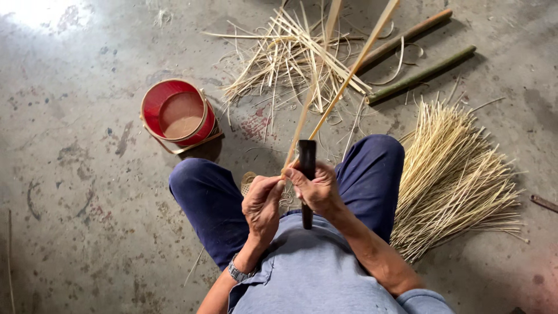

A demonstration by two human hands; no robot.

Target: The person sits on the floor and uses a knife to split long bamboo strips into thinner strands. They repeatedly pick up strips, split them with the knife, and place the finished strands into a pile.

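Bamboo strip (343,81) rises from between both hands, away from the seated person, split into two diverging halves. Dark knife (306,174) stands upright at the split's base, gripped in the closed right hand (317,189). Left hand (263,203) pinches the strip's lower end just beside the blade.

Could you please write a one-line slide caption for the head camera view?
Seated person's right hand holds a dark knife against a bamboo strip steadied by the left hand.
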